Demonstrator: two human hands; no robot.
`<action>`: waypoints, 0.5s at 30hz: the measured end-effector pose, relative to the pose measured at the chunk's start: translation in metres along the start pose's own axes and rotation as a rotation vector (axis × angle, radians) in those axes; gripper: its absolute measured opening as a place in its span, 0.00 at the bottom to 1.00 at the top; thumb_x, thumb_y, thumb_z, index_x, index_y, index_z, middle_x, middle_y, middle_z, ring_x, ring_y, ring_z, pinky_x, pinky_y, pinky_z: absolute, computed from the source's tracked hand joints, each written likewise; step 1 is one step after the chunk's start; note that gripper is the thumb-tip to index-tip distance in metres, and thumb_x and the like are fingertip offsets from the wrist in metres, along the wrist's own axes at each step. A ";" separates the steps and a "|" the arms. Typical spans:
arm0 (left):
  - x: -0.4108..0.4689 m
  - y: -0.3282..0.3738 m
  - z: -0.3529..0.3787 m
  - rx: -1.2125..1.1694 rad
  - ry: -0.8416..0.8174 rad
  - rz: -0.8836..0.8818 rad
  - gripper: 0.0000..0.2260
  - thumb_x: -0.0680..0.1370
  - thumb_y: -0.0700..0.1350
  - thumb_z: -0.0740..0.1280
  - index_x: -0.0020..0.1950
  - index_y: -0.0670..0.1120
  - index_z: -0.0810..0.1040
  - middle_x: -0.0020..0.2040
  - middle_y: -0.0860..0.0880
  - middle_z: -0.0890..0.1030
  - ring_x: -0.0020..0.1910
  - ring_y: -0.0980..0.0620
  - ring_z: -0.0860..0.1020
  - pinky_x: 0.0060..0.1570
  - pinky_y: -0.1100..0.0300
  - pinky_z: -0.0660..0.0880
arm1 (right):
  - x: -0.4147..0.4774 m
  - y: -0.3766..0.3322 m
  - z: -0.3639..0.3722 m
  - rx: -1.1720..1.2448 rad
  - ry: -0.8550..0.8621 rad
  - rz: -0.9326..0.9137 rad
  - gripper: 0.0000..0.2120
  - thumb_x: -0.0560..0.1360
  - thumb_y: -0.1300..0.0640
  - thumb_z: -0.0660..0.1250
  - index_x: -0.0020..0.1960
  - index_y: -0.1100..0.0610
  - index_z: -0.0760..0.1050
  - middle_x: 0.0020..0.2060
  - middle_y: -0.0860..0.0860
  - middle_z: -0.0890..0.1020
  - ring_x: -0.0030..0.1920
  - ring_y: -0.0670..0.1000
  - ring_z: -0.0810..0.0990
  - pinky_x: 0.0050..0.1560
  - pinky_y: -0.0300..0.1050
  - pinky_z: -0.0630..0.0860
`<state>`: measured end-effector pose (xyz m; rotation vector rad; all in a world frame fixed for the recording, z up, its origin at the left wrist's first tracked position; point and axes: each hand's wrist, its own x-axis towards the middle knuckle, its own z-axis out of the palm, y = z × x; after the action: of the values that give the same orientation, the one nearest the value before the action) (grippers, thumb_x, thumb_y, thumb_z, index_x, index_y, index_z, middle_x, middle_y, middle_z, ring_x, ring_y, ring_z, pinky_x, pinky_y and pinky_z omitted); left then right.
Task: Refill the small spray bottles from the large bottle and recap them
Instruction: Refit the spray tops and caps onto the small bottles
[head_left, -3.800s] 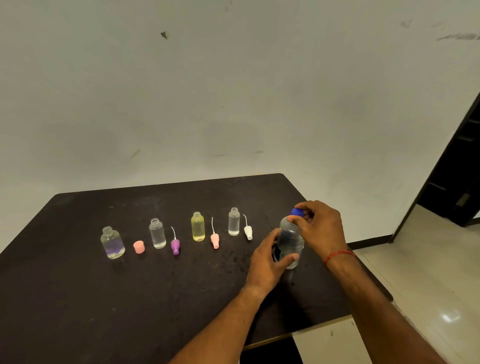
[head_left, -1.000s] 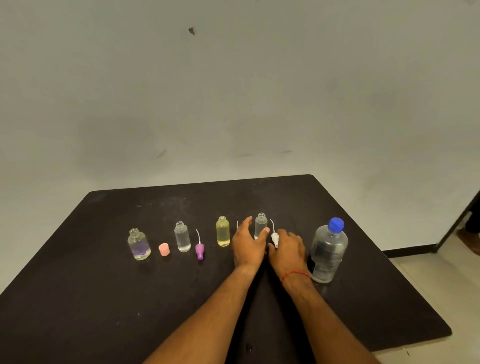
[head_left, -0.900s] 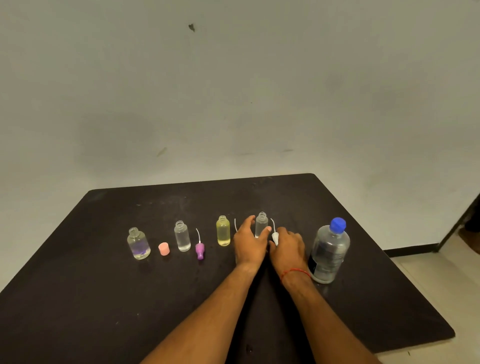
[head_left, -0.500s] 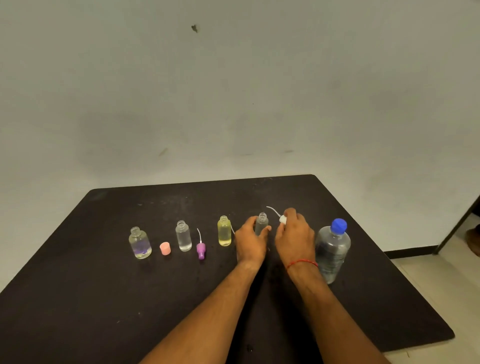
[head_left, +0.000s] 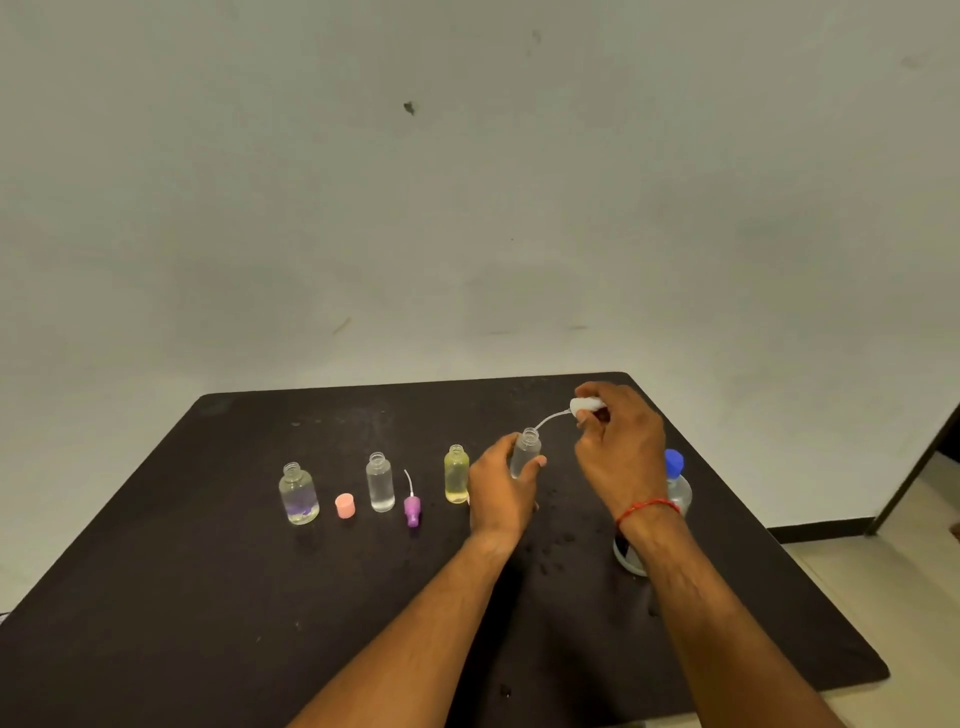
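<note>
Item: small clear bottle (head_left: 525, 453), upright, right end of row on tabletop (head_left: 208, 597); left hand (head_left: 500, 491) fingers wrapped round body. Right hand (head_left: 618, 449) fingers pinching white spray cap (head_left: 586, 405), dip tube (head_left: 550, 419) tip at neck. Risks: misaligned tube buckles against rim; right wrist topples large bottle (head_left: 676, 480) just behind.

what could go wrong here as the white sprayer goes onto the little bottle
The white sprayer, pinched by the right hand, trails a thin curved tube that could catch on the neck of the small clear bottle and kink.
The left hand gripping that bottle sits beside the uncapped yellow bottle; a nudge could tip and spill it.
The right wrist is just in front of the large bottle and might knock it.
</note>
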<state>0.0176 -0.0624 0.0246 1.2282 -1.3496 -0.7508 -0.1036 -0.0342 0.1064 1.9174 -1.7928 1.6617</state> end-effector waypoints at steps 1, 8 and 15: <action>-0.002 0.001 -0.001 -0.004 -0.001 0.005 0.10 0.78 0.45 0.73 0.57 0.55 0.78 0.49 0.55 0.81 0.37 0.48 0.82 0.27 0.63 0.77 | -0.001 -0.001 -0.001 0.000 -0.012 -0.001 0.11 0.73 0.67 0.70 0.53 0.56 0.80 0.46 0.51 0.81 0.45 0.49 0.79 0.48 0.44 0.79; -0.014 0.004 -0.005 -0.022 -0.021 0.066 0.12 0.77 0.47 0.74 0.61 0.53 0.80 0.52 0.53 0.81 0.44 0.48 0.82 0.27 0.59 0.80 | -0.004 -0.012 -0.010 -0.078 -0.239 0.027 0.13 0.73 0.68 0.68 0.55 0.56 0.79 0.49 0.51 0.80 0.47 0.49 0.78 0.47 0.36 0.72; -0.025 0.003 -0.006 -0.005 -0.059 0.106 0.13 0.77 0.52 0.72 0.61 0.58 0.79 0.52 0.60 0.80 0.51 0.59 0.81 0.50 0.59 0.82 | -0.002 -0.019 -0.012 -0.104 -0.487 -0.001 0.13 0.71 0.67 0.70 0.53 0.54 0.77 0.50 0.50 0.78 0.51 0.50 0.78 0.51 0.37 0.74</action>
<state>0.0188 -0.0371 0.0208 1.1288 -1.4492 -0.7198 -0.0969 -0.0181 0.1216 2.4233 -1.9701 1.1339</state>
